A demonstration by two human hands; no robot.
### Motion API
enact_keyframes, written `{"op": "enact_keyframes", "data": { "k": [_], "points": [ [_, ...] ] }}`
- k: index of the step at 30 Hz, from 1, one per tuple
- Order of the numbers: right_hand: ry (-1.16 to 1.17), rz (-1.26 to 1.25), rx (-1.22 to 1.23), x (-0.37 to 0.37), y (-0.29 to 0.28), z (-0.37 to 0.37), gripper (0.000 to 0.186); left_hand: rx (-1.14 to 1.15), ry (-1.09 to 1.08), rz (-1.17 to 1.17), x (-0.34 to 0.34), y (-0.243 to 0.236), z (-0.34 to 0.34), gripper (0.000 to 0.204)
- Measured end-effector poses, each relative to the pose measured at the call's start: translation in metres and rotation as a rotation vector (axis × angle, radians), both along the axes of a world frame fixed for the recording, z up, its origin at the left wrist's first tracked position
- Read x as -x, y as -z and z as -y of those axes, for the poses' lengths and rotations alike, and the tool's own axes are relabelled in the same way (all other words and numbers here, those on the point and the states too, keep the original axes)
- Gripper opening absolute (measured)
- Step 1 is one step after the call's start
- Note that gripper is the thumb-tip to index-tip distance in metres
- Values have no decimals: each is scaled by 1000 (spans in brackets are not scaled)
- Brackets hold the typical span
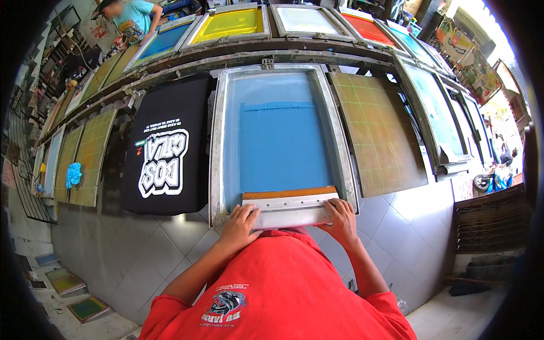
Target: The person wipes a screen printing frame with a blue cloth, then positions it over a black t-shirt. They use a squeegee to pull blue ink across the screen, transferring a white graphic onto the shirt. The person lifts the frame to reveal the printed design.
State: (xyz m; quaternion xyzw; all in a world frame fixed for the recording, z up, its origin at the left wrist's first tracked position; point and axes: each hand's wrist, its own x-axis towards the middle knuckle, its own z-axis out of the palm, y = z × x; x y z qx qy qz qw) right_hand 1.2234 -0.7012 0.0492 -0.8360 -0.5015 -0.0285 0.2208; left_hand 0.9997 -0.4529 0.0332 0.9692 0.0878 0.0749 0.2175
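A screen-printing frame [217, 141] with a pale metal rim lies right in front of me, its mesh covered in blue [283, 150]. Across the frame's near end sits a wide squeegee [289, 205] with a pale metal holder and an orange-brown blade. My left hand [240, 222] grips the holder at its left end, fingers bent over the top. At the right end my right hand [340, 220] holds it the same way. The thumbs are partly hidden. Whatever lies under the screen is out of sight.
Left of the frame, a black T-shirt [164, 105] with a white print is stretched over a board. A bare yellowish board [379, 139] lies to the right. Yellow [232, 24] and red [367, 28] screens line the far row. A person [135, 21] stands far left.
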Motion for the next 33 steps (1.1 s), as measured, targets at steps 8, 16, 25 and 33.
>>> {"op": "enact_keyframes", "data": {
  "k": [8, 16, 25, 33],
  "points": [
    [499, -219, -333, -38, 37, 26, 56, 138, -567, 252, 33, 13, -30, 74],
    [730, -764, -251, -83, 79, 24, 53, 599, -947, 72, 31, 58, -74, 47],
    [787, -540, -143, -64, 27, 33, 54, 373, -954, 169, 39, 24, -48, 47],
    [730, -549, -351, -109, 46, 105, 45, 419, -963, 258, 5, 1, 27, 41]
  ]
}}
